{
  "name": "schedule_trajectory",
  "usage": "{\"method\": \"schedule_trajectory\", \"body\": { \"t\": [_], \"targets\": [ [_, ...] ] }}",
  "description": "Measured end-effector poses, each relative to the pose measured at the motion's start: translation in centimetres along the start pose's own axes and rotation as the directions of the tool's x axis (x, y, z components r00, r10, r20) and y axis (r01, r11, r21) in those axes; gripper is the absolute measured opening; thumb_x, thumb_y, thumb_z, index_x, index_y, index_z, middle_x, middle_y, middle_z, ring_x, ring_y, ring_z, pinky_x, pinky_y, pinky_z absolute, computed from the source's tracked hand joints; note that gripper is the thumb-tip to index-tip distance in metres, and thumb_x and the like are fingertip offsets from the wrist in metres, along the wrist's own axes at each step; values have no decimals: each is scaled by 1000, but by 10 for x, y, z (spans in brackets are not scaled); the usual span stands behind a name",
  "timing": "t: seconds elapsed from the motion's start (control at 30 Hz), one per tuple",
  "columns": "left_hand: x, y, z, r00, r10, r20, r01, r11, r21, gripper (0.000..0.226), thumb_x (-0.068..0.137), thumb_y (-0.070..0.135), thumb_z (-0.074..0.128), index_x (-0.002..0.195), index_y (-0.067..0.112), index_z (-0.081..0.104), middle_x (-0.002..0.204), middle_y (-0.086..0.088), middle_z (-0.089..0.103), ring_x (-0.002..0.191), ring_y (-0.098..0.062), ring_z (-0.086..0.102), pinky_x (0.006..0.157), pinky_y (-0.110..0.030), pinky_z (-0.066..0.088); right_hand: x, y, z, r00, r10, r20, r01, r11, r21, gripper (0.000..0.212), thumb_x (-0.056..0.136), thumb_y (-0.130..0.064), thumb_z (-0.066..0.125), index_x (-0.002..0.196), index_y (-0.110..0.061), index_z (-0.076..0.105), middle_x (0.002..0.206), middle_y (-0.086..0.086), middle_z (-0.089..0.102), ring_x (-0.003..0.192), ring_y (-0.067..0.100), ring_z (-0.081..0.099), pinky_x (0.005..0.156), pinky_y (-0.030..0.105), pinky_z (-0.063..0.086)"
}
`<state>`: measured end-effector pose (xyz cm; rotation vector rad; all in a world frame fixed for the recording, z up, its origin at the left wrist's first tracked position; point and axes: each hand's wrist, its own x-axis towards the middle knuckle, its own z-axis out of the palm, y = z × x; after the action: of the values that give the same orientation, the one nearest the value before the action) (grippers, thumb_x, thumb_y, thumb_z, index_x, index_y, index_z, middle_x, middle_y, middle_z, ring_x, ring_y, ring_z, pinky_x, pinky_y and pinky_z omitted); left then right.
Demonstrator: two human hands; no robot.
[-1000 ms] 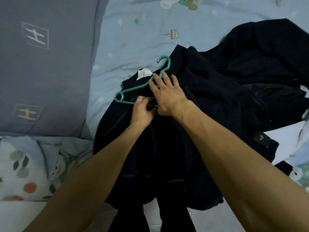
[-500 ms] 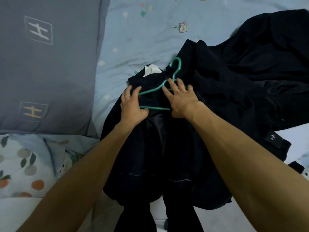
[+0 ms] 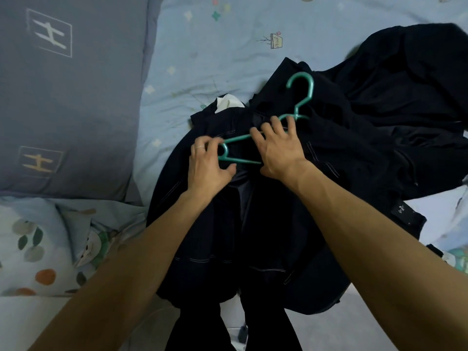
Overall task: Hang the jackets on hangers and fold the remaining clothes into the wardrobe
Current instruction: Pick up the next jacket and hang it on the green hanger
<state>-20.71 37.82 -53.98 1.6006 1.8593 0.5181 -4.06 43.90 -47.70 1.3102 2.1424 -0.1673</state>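
Note:
A dark navy jacket [image 3: 253, 236] with pale stitching lies spread on the bed, collar away from me. A teal plastic hanger [image 3: 301, 97] rests on its collar area, hook pointing up and right. My left hand [image 3: 209, 164] pinches the jacket's left shoulder fabric by the hanger's left end. My right hand [image 3: 277, 148] lies across the hanger's middle, fingers over its upper arm, pressing it against the jacket. A white label [image 3: 226, 103] shows at the collar. More dark clothes [image 3: 405, 97] are piled at the right.
A grey pillow [image 3: 71, 97] with H emblems lies at the left, a leaf-patterned pillow [image 3: 38, 244] below it. The light blue printed bedsheet [image 3: 215, 59] stretches behind the jacket. A black garment with a small tag [image 3: 401, 210] lies at the right edge.
The hanger has slid right and further up the collar. My left hand has shifted from the middle out to the hanger's left end, and my right hand followed the hanger to the right.

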Motion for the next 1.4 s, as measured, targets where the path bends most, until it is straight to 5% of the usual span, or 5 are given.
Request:
{"method": "schedule_trajectory", "body": {
  "t": [0.5,0.77,0.97,1.27,1.4],
  "targets": [
    [23,0,-29,641,-736,220,671,397,-627,10,68,20,60,70,13,53,68,-6,51,63,-19,47,56,-32,37,-33,-8,17,999,32,-5,-32,998,-56,97,84,-43,68,155,-12,10,153,17,27,147,39,13,118,58,6],
    [-27,40,11,941,-57,334,141,962,-233,32,86,46,61,83,15,67,91,1,65,85,-17,61,82,-36,53,-48,12,12,991,8,-135,11,990,141,68,95,-39,55,151,-8,32,159,19,24,148,35,18,120,47,14],
    [1,57,25,971,-92,221,124,983,-134,45,101,41,47,83,9,72,159,-8,27,146,-26,19,117,-43,23,-68,52,14,889,314,-333,-185,912,366,49,92,-29,62,133,-3,52,148,22,41,138,39,37,111,51,32],
    [41,74,24,947,-77,313,-24,951,307,60,88,37,67,134,11,41,127,-16,54,113,-35,56,90,-46,47,-66,66,19,862,502,-78,-345,691,635,90,93,-34,61,156,-4,5,138,16,47,125,33,47,113,43,30],
    [27,88,16,980,-28,196,-30,957,288,42,85,36,65,115,11,51,108,-10,61,94,-31,60,69,-37,44,-76,68,23,874,485,-34,-363,699,616,57,89,-38,64,135,-7,46,127,13,48,119,32,45,102,41,39]
  ]
}}
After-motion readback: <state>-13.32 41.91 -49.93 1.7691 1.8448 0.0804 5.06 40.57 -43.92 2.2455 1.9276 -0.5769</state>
